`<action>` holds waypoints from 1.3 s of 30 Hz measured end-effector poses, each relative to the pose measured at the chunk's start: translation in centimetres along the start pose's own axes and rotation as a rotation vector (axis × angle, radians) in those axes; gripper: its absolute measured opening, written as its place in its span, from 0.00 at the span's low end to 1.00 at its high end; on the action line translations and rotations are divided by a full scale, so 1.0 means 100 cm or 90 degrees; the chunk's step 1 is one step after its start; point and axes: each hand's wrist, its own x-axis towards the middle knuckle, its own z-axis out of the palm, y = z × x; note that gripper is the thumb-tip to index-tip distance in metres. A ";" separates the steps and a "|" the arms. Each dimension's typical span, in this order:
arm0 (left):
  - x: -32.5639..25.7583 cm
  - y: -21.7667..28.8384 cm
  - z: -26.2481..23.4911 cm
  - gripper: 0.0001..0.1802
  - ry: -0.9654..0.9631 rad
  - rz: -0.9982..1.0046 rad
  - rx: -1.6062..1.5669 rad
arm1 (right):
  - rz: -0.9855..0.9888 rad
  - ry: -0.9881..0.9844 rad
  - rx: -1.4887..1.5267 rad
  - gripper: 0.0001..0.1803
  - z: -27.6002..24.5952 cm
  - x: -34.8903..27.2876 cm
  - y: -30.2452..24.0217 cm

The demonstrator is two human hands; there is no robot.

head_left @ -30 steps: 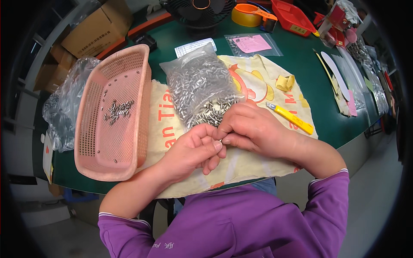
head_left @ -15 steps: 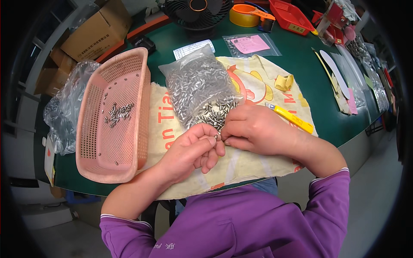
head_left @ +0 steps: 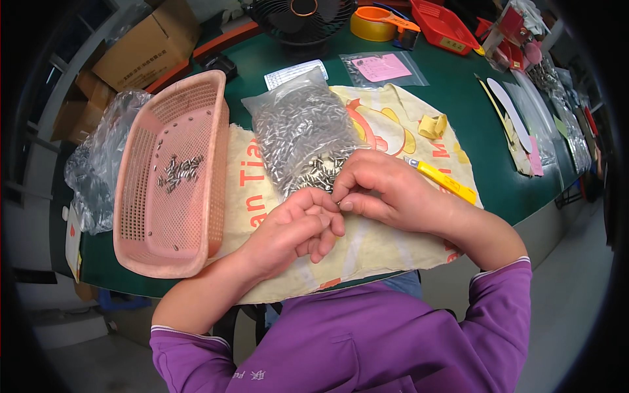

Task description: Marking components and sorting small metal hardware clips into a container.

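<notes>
Hands, left (head_left: 295, 229) and right (head_left: 386, 190), fingertips pinched together on something tiny, barely discernible.

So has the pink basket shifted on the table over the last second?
No. The pink basket lies where it was beside the clear bag of small metal parts, its right rim over the cloth's left edge; any small offset is the camera's.

Basket (head_left: 171, 177) left of parts bag (head_left: 301, 134), both on cloth (head_left: 386, 245)
</notes>
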 end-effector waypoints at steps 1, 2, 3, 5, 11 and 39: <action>0.001 0.000 0.000 0.08 -0.012 0.001 0.014 | -0.030 0.000 0.006 0.07 0.003 0.000 0.002; 0.001 0.000 -0.001 0.08 -0.024 0.002 0.028 | -0.060 0.000 0.013 0.06 0.005 0.000 0.002; 0.001 -0.001 -0.002 0.08 -0.023 0.003 0.027 | -0.060 -0.001 0.013 0.06 0.006 -0.001 0.001; 0.001 -0.002 -0.003 0.08 -0.040 0.006 0.057 | -0.078 0.002 0.030 0.06 0.007 -0.001 0.000; 0.002 0.000 -0.001 0.07 -0.027 0.002 0.043 | -0.035 0.032 0.051 0.06 0.004 -0.001 -0.003; 0.001 -0.003 -0.001 0.06 0.003 0.020 0.052 | -0.010 -0.063 -0.177 0.07 0.000 -0.002 0.001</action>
